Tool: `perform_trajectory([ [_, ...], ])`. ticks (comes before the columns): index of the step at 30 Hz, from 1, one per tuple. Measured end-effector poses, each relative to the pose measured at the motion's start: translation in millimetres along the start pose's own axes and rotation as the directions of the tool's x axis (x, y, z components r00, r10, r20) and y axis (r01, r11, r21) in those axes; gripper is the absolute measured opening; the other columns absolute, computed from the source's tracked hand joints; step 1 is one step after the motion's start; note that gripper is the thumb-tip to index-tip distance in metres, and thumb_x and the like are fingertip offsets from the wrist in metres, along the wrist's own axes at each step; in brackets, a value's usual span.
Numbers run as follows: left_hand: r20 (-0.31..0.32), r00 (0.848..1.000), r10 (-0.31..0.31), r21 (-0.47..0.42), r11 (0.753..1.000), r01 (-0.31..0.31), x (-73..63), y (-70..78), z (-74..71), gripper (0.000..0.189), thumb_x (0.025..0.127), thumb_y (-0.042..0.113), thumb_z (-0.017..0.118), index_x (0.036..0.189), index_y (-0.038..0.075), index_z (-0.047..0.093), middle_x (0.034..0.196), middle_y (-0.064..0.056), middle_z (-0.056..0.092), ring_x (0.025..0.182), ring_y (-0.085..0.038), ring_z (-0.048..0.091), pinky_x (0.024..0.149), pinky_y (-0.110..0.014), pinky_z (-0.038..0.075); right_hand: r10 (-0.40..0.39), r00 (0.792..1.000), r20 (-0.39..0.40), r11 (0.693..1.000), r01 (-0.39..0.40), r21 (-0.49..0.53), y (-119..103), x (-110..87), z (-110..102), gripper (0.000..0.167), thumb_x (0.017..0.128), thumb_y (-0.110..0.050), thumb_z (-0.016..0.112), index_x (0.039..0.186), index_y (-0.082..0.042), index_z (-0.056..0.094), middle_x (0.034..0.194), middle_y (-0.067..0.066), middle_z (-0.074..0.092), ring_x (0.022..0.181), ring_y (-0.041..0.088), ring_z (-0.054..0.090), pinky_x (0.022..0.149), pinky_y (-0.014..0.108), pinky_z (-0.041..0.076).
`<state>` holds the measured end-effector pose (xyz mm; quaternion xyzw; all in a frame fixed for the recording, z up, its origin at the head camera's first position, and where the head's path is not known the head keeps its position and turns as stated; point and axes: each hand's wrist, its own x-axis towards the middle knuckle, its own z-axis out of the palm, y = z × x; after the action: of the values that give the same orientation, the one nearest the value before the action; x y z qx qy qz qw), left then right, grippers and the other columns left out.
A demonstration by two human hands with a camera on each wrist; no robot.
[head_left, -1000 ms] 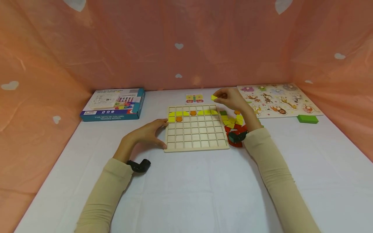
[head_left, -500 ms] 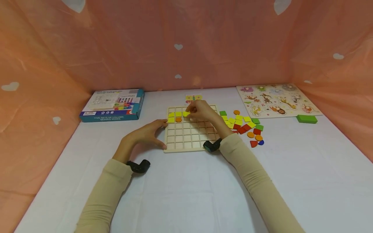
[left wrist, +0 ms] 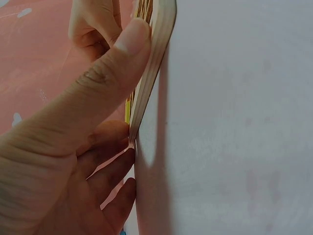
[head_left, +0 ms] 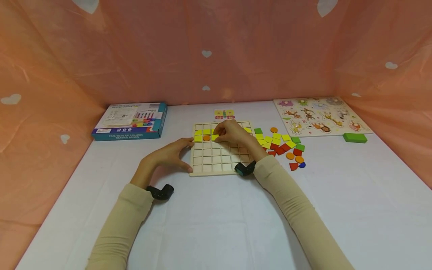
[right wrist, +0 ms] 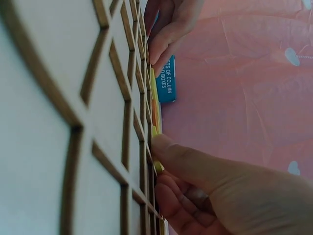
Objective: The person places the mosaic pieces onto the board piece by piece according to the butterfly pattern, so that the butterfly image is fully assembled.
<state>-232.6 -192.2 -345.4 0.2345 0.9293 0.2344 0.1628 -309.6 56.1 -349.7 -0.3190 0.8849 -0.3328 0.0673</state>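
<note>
A wooden grid board [head_left: 226,167] lies on the white-covered table. My left hand [head_left: 170,154] rests against its left edge, thumb and fingers spread wide; in the left wrist view the thumb [left wrist: 110,73] touches the board's side. My right hand [head_left: 233,133] is over the board, pinching a yellow square tile [head_left: 214,137] at the second row, right of an orange round tile [head_left: 206,138]. In the right wrist view the yellow tile shows between thumb and fingers, at the grid. Yellow tiles [head_left: 198,132] lie along the row above, partly hidden by the right hand.
Loose yellow, red, green, orange and blue tiles [head_left: 280,150] lie right of the board. A small pattern card [head_left: 224,113] is behind it. A boxed toy [head_left: 129,122] stands at back left. An animal puzzle board [head_left: 322,116] and a green block [head_left: 355,138] are at back right.
My right hand has carried the yellow tile leftward from beyond the board's far right corner, then slightly nearer to the second row. The left hand has stayed at the board's edge.
</note>
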Motion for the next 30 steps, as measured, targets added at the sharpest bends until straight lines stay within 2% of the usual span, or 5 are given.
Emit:
perform_trajectory([
  [12,0.005,1.000,-0.014,-0.003,1.000,0.014,1.5,-1.7,0.6,0.096,0.067,0.037,0.083,0.142,0.003,0.035,0.152,-0.015,0.024,0.140,-0.032,0.019,0.114,-0.046,0.017,0.006,1.000,0.003,1.000,-0.006,0.030,3,0.4,2,0.021,0.081,-0.013,0.073,0.098,-0.002,0.070,0.095,0.009,0.068,0.082,0.018,0.062,0.075,0.027,0.052],
  [16,0.004,1.000,-0.012,-0.001,1.000,0.012,1.6,-1.8,0.9,0.097,0.066,0.037,0.083,0.142,0.002,0.034,0.152,-0.015,0.023,0.140,-0.032,0.018,0.114,-0.047,0.017,-0.008,1.000,0.003,1.000,0.007,0.021,0,-0.7,-5,0.021,0.082,-0.013,0.072,0.100,-0.001,0.070,0.094,0.009,0.068,0.083,0.019,0.062,0.076,0.028,0.052],
  [22,-0.006,1.000,-0.001,0.000,1.000,0.001,0.7,-1.3,1.2,0.098,0.066,0.038,0.084,0.142,0.002,0.034,0.152,-0.016,0.024,0.140,-0.033,0.018,0.114,-0.047,0.016,-0.024,0.997,-0.074,0.999,0.025,0.020,0,-10.1,-36,0.022,0.084,-0.011,0.070,0.102,0.001,0.069,0.095,0.011,0.068,0.084,0.021,0.062,0.078,0.032,0.052],
  [26,-0.008,1.000,-0.003,-0.004,1.000,0.003,0.3,-0.9,1.0,0.099,0.065,0.037,0.084,0.142,0.002,0.034,0.152,-0.015,0.024,0.140,-0.032,0.018,0.114,-0.046,0.017,0.028,0.995,-0.098,0.998,-0.023,0.053,13,-26.4,-65,0.022,0.085,-0.008,0.068,0.104,0.001,0.068,0.099,0.015,0.067,0.086,0.024,0.061,0.079,0.035,0.052],
  [30,-0.008,1.000,0.000,0.004,1.000,0.000,0.1,-1.4,1.0,0.099,0.065,0.037,0.084,0.142,0.002,0.034,0.152,-0.015,0.024,0.140,-0.032,0.018,0.114,-0.046,0.017,0.103,0.991,-0.081,0.993,-0.097,0.071,33,-45.7,-87,0.022,0.086,-0.004,0.064,0.107,0.003,0.066,0.107,0.021,0.064,0.092,0.028,0.060,0.084,0.039,0.051],
])
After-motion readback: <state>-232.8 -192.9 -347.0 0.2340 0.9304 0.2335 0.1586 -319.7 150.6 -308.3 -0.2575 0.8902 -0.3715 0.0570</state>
